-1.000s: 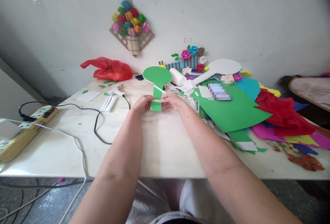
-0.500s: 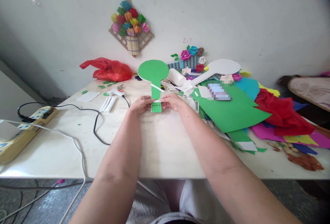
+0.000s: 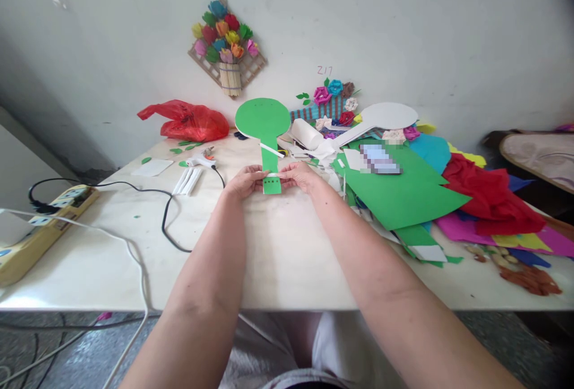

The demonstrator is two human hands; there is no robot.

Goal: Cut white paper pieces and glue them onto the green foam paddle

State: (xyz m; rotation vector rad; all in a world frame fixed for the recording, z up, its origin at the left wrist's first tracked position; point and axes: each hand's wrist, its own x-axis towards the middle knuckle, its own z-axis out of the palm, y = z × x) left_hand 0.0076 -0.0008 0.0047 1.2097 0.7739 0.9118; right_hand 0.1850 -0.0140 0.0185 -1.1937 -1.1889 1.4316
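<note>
Between my hands is a green paddle-shaped cutout point(image 3: 262, 118), its round head away from me and its handle toward me. My left hand point(image 3: 244, 182) grips the handle's left edge, fingers closed. On the opposite edge my right hand point(image 3: 298, 176) is closed in the same way. A narrow white strip point(image 3: 272, 175) crosses the handle between my fingertips, just above a row of dark dots. Higher up, a second white strip point(image 3: 271, 150) lies slanted over the handle. Parts of both hands' fingers are hidden behind the cutout.
A glue gun point(image 3: 201, 161) and white sticks point(image 3: 187, 181) lie left, near a power strip point(image 3: 49, 227) with trailing cables. On the right are green sheets point(image 3: 399, 192), a phone point(image 3: 381, 159), a white paddle-shaped cutout point(image 3: 390, 115) and red crepe paper point(image 3: 493, 192). A red bag point(image 3: 192, 121) rests behind.
The cutout's round head has shifted slightly left and up, so the handle leans a little. Both hands keep their hold at nearly the same spot.
</note>
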